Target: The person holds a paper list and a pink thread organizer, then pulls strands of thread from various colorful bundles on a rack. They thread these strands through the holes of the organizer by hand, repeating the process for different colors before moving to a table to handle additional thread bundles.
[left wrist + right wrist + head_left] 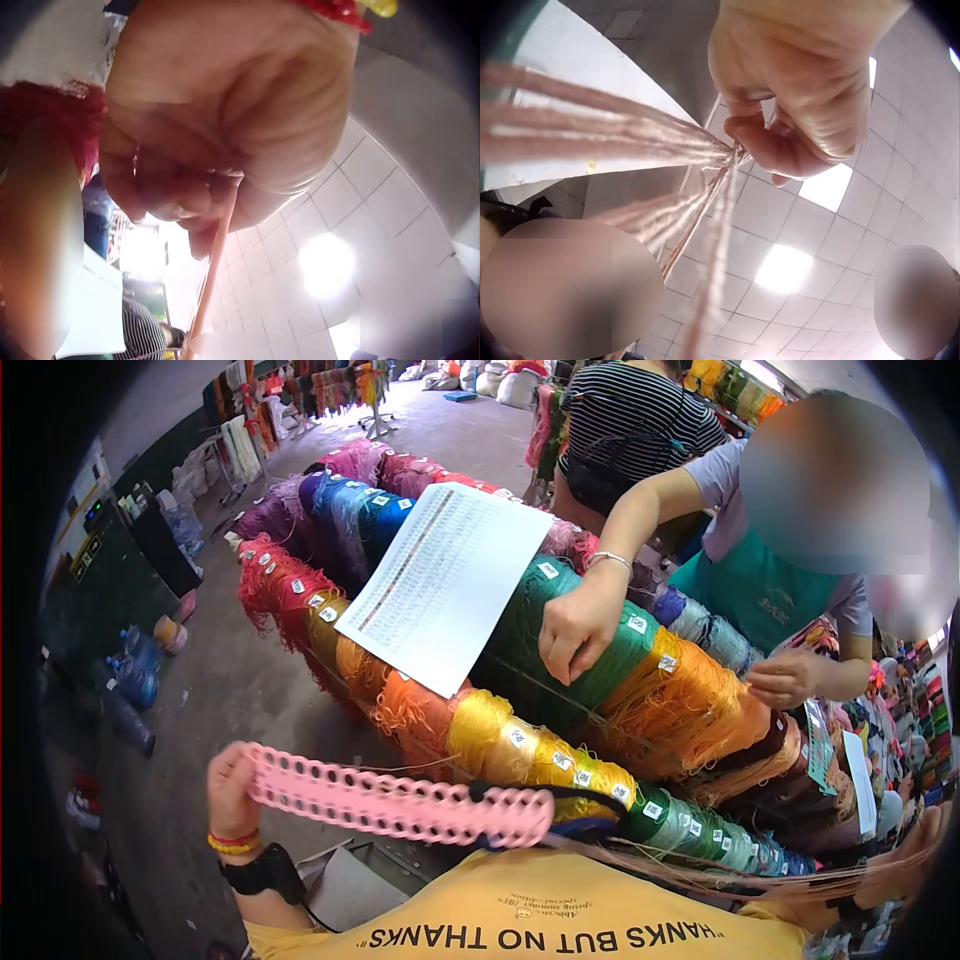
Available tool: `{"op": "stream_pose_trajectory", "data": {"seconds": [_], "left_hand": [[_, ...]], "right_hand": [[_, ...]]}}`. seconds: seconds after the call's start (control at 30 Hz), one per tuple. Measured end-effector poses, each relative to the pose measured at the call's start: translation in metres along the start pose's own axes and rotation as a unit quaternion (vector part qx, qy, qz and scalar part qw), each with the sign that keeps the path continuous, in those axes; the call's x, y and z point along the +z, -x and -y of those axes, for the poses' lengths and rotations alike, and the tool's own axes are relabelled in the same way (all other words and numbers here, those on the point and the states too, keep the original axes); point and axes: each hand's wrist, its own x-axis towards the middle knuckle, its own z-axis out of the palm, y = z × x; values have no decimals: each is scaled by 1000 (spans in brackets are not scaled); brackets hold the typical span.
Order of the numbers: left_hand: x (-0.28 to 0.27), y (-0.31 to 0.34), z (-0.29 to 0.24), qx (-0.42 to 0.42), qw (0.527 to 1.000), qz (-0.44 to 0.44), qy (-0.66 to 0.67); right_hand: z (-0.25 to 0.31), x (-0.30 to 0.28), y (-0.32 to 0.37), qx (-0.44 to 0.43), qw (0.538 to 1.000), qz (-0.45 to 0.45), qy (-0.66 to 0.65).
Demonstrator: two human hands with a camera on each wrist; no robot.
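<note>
At the lower left of the head view, my left hand (pixel 232 792) grips the end of a long pink strip (pixel 398 796) with rows of round holes. The strip stretches across in front of my yellow shirt. In the left wrist view it shows edge-on, a thin pink line (pixel 217 259) below the curled fingers of that hand (pixel 232 97). My right hand (pixel 905 868) is far out at the right edge. Its thumb and fingers (pixel 761 146) pinch a gathered bunch of dusty-pink yarn (pixel 652 135). From there the strands fan out toward the strip.
Rows of colourful yarn skeins with small white labels, among them a yellow one (pixel 480 725), lie ahead. A printed sheet (pixel 450 585) rests on top. Across them, a person in a green apron (pixel 760 585) reaches a hand (pixel 580 625) over green yarn. Water bottles (pixel 135 670) stand at left.
</note>
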Motion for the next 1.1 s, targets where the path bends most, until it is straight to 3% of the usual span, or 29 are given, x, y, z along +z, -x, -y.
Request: {"op": "stream_pose_trajectory", "data": {"seconds": [0.13, 0.3, 0.57, 0.77, 0.97, 1.1], "left_hand": [[-35, -5, -10, 60, 991, -113, 28], [-67, -23, -21, 68, 965, -229, 104], [-138, -129, -19, 65, 975, -209, 41], [-264, -247, -11, 32, 986, -165, 0], [-369, -326, -22, 12, 980, -198, 31], [-392, -357, -20, -17, 991, -119, 64]], "right_hand": [[-103, 48, -58, 99, 993, 22, 59], [-152, 73, -86, 121, 989, 23, 81], [-158, 84, -105, 110, 988, -83, 75], [-94, 64, -77, -12, 937, -339, 78], [35, 56, 7, -205, 808, -541, 111], [93, 95, 62, -280, 727, -610, 148]]}}
